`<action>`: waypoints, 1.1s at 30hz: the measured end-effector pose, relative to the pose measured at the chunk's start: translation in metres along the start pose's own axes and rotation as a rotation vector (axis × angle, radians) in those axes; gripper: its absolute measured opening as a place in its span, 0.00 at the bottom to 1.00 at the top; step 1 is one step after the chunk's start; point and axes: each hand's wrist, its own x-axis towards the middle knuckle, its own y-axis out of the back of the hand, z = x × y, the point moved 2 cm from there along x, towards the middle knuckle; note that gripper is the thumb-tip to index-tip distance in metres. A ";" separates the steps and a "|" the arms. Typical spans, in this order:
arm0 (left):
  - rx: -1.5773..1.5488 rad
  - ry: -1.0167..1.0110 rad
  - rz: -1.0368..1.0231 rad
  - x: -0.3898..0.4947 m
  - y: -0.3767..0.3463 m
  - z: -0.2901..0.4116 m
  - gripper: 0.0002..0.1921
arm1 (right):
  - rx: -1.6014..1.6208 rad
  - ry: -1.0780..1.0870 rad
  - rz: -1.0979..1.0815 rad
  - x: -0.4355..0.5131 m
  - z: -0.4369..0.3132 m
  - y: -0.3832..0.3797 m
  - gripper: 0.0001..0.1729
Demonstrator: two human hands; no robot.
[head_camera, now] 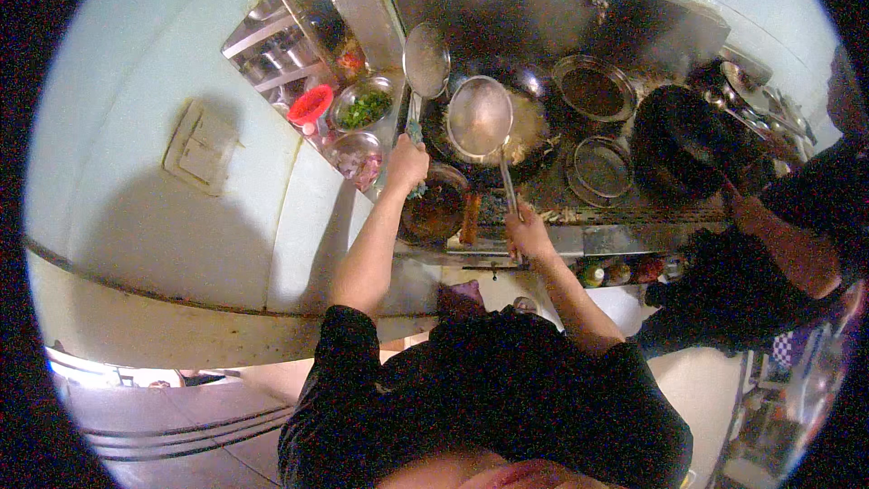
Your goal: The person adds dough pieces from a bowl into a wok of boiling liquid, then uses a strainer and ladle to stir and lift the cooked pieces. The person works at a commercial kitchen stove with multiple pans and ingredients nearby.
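Note:
My left hand (407,163) is closed around the handle of a round metal strainer (426,61), with a patterned green cloth (415,189) bunched in the grip. That strainer is raised at the left edge of the stove. The long handle of a second round strainer (480,115) is in my right hand (528,231). Its bowl hangs over a dark wok (468,166) and hides part of the wok. Pale food (533,125) shows in the wok, too blurred to name. Below my left hand stands a round pot (434,207) with dark contents.
On the left are a bowl of chopped greens (366,109), a red funnel-like container (311,105) and a bowl of pinkish food (360,159). To the right are a strainer over a round pan (594,88), another round pan (601,170), and a co-worker's arm (781,238) beside a large black wok (679,142).

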 end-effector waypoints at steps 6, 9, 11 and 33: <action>0.198 -0.104 0.108 -0.006 0.003 0.009 0.19 | -0.351 -0.038 0.049 0.020 0.001 -0.022 0.20; 0.317 -0.199 0.185 -0.011 -0.003 0.012 0.20 | -0.561 -0.080 0.152 0.027 -0.012 -0.028 0.23; 0.280 -0.149 0.196 -0.012 -0.008 0.011 0.20 | -0.422 0.004 0.083 0.028 -0.027 -0.033 0.22; 0.221 -0.134 0.157 0.001 -0.013 -0.010 0.20 | 0.338 -0.230 -0.265 0.056 0.013 -0.002 0.08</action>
